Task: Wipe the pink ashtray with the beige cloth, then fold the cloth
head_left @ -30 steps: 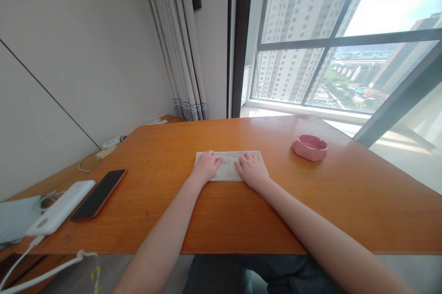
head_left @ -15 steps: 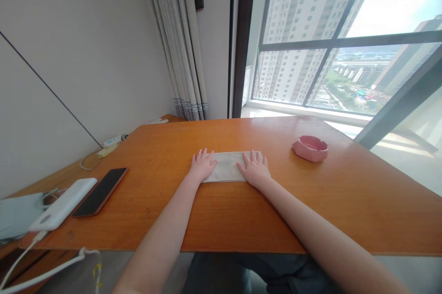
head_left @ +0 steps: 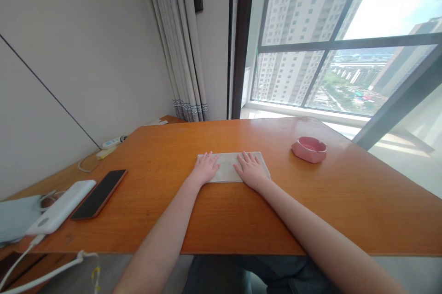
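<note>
A pale, folded cloth (head_left: pixel 227 168) lies flat as a rectangle on the wooden table (head_left: pixel 228 216). My left hand (head_left: pixel 206 168) rests palm down on its left end, fingers spread. On the right part of the cloth lies my right hand (head_left: pixel 252 170), also flat with the fingers apart. Both palms hide some of the cloth beneath them. Neither hand grips anything.
To the right stands a pink ashtray (head_left: pixel 309 149). At the left edge lie a dark phone (head_left: pixel 100 194) and a white power bank (head_left: pixel 61 206) with a cable. A power strip (head_left: pixel 112 142) sits by the wall.
Both hands have slid slightly inward across the cloth, closer together. More of the cloth's left and right ends now shows.
</note>
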Motion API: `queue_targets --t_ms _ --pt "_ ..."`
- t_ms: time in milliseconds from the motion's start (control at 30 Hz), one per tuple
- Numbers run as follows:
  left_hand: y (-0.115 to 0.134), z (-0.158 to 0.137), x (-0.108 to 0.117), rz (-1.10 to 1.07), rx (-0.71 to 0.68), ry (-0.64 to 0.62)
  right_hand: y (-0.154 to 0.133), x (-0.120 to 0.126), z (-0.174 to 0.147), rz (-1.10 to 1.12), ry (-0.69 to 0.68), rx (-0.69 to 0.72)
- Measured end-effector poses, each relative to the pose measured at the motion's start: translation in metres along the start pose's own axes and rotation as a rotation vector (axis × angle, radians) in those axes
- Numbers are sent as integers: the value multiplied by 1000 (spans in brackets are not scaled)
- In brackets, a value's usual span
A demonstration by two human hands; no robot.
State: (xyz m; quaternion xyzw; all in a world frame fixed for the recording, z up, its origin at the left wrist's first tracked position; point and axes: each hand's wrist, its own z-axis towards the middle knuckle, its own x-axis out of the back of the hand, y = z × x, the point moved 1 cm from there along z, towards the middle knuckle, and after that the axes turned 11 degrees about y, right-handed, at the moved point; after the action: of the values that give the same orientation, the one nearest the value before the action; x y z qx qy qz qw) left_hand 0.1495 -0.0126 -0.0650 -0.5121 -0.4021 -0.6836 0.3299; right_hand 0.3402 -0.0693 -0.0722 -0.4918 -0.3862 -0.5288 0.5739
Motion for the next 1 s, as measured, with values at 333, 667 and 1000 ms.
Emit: queue_targets --t_ms 333,667,1000 --pt "-26 -7 35 119 391 89 -1 2 -1 -23 35 -86" --pt "-17 0 21 81 341 65 -24 -2 12 60 -14 151" --pt "-31 4 24 59 350 52 7 -3 11 -33 1 -158"
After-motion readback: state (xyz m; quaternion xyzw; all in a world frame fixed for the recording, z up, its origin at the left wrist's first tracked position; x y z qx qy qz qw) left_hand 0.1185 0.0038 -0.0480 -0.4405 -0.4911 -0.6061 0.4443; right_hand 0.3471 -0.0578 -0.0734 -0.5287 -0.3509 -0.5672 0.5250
